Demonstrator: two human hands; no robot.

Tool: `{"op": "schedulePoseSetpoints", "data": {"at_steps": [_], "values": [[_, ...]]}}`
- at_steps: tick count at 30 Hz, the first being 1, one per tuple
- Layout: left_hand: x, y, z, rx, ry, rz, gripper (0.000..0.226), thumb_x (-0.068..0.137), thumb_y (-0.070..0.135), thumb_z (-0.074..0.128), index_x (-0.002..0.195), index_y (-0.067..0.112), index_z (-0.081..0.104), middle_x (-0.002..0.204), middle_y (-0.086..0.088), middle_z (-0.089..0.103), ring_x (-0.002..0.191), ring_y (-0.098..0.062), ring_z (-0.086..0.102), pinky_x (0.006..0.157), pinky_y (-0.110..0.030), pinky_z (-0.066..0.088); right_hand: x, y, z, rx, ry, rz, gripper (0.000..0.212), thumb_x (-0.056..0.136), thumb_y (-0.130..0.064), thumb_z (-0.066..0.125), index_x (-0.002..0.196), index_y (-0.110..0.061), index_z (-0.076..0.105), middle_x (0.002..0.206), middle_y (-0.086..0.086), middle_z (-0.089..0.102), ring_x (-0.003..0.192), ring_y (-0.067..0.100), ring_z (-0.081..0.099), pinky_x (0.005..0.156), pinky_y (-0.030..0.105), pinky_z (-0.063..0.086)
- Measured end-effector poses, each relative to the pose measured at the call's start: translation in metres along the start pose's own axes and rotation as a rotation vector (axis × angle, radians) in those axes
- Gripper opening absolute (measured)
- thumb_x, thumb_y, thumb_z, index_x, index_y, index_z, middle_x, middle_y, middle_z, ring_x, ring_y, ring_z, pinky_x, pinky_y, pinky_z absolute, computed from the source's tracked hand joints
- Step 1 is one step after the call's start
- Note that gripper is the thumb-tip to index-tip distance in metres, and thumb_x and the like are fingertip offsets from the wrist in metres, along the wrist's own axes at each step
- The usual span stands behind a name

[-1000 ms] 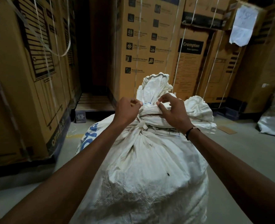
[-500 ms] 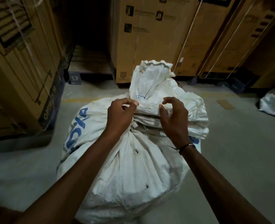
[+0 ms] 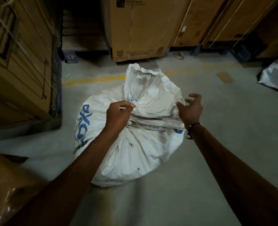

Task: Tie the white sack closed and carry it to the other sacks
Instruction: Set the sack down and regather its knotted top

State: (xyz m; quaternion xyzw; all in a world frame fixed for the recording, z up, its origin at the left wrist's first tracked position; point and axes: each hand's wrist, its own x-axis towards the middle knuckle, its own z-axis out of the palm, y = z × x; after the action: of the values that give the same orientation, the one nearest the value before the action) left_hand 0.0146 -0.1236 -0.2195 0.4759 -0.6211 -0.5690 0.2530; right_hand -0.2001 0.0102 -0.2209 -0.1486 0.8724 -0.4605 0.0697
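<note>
Your left hand is fisted on the gathered neck of the white sack, fingers curled tight into the bunched fabric where the loose top flap begins. Your right hand is off the sack, fingers spread and loosely bent, holding nothing, just beside the flap's right edge; a dark band circles that wrist. The sack sits full and rounded on the concrete floor, directly in front of you, its crumpled top standing up behind your hands and blue lettering showing on its left side. A yellow painted line runs across the floor behind it. Tall cardboard cartons stand beyond that, with more cartons close on your left. Well apart at the far right edge lies another white sack, and a flat scrap of cardboard rests near it.
</note>
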Motion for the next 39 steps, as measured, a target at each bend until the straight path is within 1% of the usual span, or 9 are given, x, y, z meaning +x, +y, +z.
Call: {"op": "schedulePoseSetpoints", "data": {"at_steps": [3,6,12,19,23,26,29,32,39], "values": [[-0.013,0.019,0.004,-0.008,-0.010,-0.043,0.012,0.096,0.014,0.071,0.097,0.012,0.083,0.102,-0.007,0.080,0.079,-0.013,0.068,0.060,-0.005,0.046,-0.006,-0.007,-0.009,0.163,-0.035,0.107,0.053,0.089,-0.007,0.082,0.132,-0.006,0.052,0.111,0.015,0.074,0.092,0.026,0.074,0.092,0.040,0.061],[-0.025,0.038,0.007,-0.001,-0.015,-0.066,0.013,0.096,0.013,0.071,0.095,0.013,0.083,0.104,-0.006,0.081,0.089,-0.011,0.068,0.066,-0.002,0.046,-0.018,-0.015,-0.019,0.267,-0.150,0.146,0.043,0.091,-0.006,0.081,0.128,-0.007,0.060,0.111,0.018,0.077,0.083,0.014,0.072,0.081,0.025,0.061],[-0.051,0.085,0.007,-0.013,-0.030,-0.076,0.024,0.101,0.028,0.068,0.097,0.011,0.084,0.091,0.008,0.077,0.090,-0.003,0.065,0.078,-0.017,0.044,-0.047,-0.043,-0.040,0.274,-0.441,0.000,0.030,0.093,-0.005,0.080,0.121,-0.015,0.073,0.121,0.007,0.077,0.114,0.022,0.072,0.094,0.042,0.062],[-0.049,0.131,-0.014,0.095,0.089,-0.093,0.044,0.084,0.051,0.084,0.093,0.011,0.068,0.086,0.006,0.067,0.080,-0.006,0.063,0.073,-0.017,0.045,-0.086,-0.100,-0.034,0.090,-0.824,-0.200,0.049,0.089,-0.003,0.084,0.134,-0.007,0.065,0.103,0.002,0.076,0.080,-0.013,0.069,0.077,0.011,0.053],[-0.024,0.143,-0.040,0.250,0.145,-0.046,0.035,0.086,0.028,0.086,0.096,0.013,0.055,0.091,0.000,0.070,0.089,-0.023,0.071,0.075,-0.027,0.050,-0.096,-0.134,-0.028,0.125,-0.975,-0.099,0.050,0.088,-0.017,0.088,0.133,-0.013,0.066,0.110,0.008,0.079,0.082,0.004,0.072,0.068,0.019,0.058],[-0.004,0.142,-0.065,0.316,0.127,-0.023,0.028,0.088,0.012,0.079,0.095,0.016,0.052,0.085,-0.002,0.068,0.092,-0.035,0.073,0.080,-0.036,0.053,-0.081,-0.148,-0.017,0.241,-0.850,0.065,0.020,0.102,-0.019,0.071,0.120,-0.010,0.069,0.113,0.022,0.076,0.078,0.022,0.076,0.057,0.027,0.056],[0.006,0.137,-0.090,0.361,0.036,0.041,0.027,0.089,0.006,0.076,0.102,0.014,0.054,0.078,0.000,0.067,0.083,-0.031,0.074,0.072,-0.032,0.053,-0.058,-0.145,0.010,0.005,-0.645,-0.035,0.026,0.103,-0.020,0.069,0.125,-0.007,0.066,0.131,0.021,0.067,0.106,0.033,0.075,0.074,0.029,0.056],[0.016,0.130,-0.111,0.450,-0.055,0.053,0.028,0.087,0.012,0.077,0.105,0.022,0.057,0.074,0.007,0.070,0.080,-0.025,0.073,0.074,-0.036,0.060,-0.044,-0.147,0.039,-0.118,-0.767,0.065,0.049,0.105,-0.026,0.066,0.148,-0.008,0.051,0.142,0.020,0.062,0.113,0.029,0.063,0.101,0.038,0.049],[0.050,0.138,-0.139,0.622,-0.163,0.204,0.028,0.086,0.024,0.083,0.103,0.029,0.060,0.082,0.004,0.068,0.072,-0.008,0.062,0.067,-0.026,0.051,-0.068,-0.161,0.086,-0.062,-0.938,0.092,0.035,0.108,-0.023,0.058,0.142,-0.017,0.062,0.124,0.007,0.076,0.114,0.025,0.070,0.106,0.042,0.053]]}}
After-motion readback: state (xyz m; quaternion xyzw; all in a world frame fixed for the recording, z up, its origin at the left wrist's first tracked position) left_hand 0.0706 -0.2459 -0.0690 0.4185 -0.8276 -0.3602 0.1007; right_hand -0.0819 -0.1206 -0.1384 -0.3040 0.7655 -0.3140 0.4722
